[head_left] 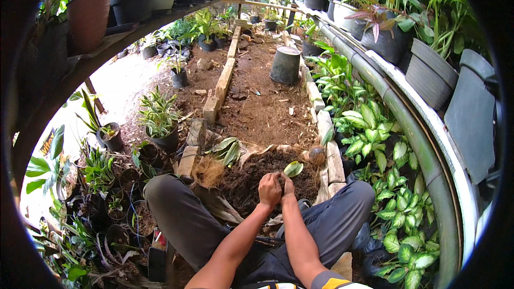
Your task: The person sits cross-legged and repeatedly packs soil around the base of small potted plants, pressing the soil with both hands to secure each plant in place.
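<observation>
My left hand (270,189) and my right hand (288,186) meet over a heap of dark soil (243,184) between my knees. Both are closed, with fingers curled in and pressed together. A little dark matter shows between them, but what they grip is mostly hidden. Just beyond my right fingers is a green leaf with a pale middle (293,168); whether it joins what I hold, I cannot tell. Left of the heap lie a tuft of brown fibre (208,172) and a bunch of limp green leaves (227,151).
Ahead, an upturned black pot (286,65) stands on a brown soil bed edged with blocks (226,78). A round brown object (317,156) rests by the right edging. Potted plants (161,120) crowd the left; leafy plants (369,123) and a curved bamboo rail (415,134) line the right.
</observation>
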### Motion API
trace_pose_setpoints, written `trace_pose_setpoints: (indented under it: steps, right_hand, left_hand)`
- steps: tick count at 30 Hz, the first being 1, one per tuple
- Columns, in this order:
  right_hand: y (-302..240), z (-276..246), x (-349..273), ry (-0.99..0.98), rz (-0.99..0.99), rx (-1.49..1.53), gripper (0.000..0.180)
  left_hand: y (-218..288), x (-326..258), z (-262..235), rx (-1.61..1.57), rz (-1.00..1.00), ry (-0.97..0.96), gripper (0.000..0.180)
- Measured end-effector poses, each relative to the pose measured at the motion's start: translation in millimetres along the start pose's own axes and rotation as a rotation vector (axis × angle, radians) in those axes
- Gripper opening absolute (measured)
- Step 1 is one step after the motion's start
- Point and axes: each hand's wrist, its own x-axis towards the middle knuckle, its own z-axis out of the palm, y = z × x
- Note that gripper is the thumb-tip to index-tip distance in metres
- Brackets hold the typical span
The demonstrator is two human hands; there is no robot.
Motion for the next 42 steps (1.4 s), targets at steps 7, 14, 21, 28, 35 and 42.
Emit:
trace_pose_setpoints:
  steps: [7,14,21,28,35,42]
  right_hand:
    - [-10,4,-23,-0.091,0.133,0.046,0.025]
    - [-17,15,-28,-0.056,0.161,0.014,0.023]
    - [-29,23,-38,0.018,0.120,0.042,0.035]
    - [-23,2,-23,-0.548,-0.057,0.049,0.027]
    - [-15,6,-20,-0.377,0.191,0.186,0.024]
    - [-6,10,-18,-0.153,0.168,0.172,0.024]
  left_hand:
    - [-7,2,-2,-0.038,-0.024,-0.146,0.035]
    - [-5,-8,-5,0.141,-0.054,-0.120,0.039]
    - [4,8,0,0.134,-0.108,-0.284,0.051]
    - [8,19,-16,0.182,0.403,-0.175,0.044]
    - [-8,9,-16,0.013,0.458,-0.014,0.023]
    - [-18,2,-9,-0.008,0.393,0.035,0.022]
